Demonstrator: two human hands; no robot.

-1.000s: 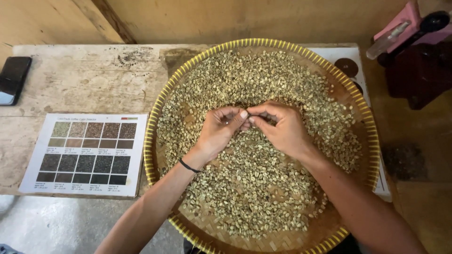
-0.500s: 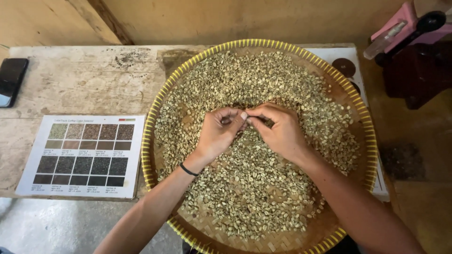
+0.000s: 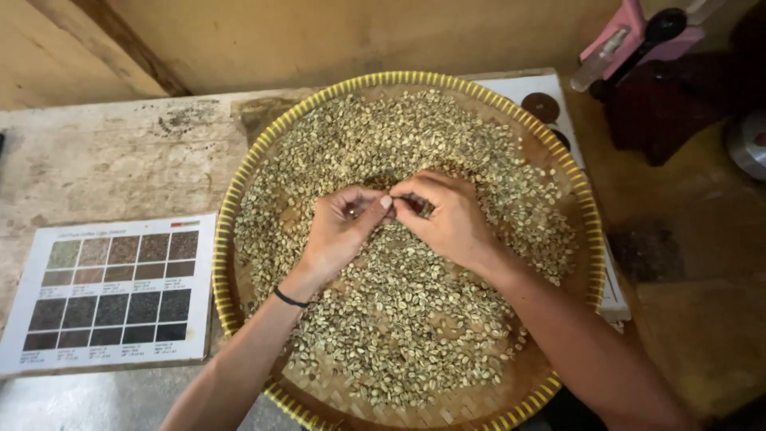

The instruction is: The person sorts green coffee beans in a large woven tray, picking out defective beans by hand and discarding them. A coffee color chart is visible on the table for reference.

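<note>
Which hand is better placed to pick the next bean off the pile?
Probably the right hand: its fingertips rest on the beans in the woven tray, while the left hand is cupped, seemingly already holding beans.

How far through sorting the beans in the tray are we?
Done: no set-aside pile shows. In hand: the left hand and right hand meet fingertip to fingertip above the pale green beans. Left: beans cover most of the round woven tray with yellow rim.
</note>
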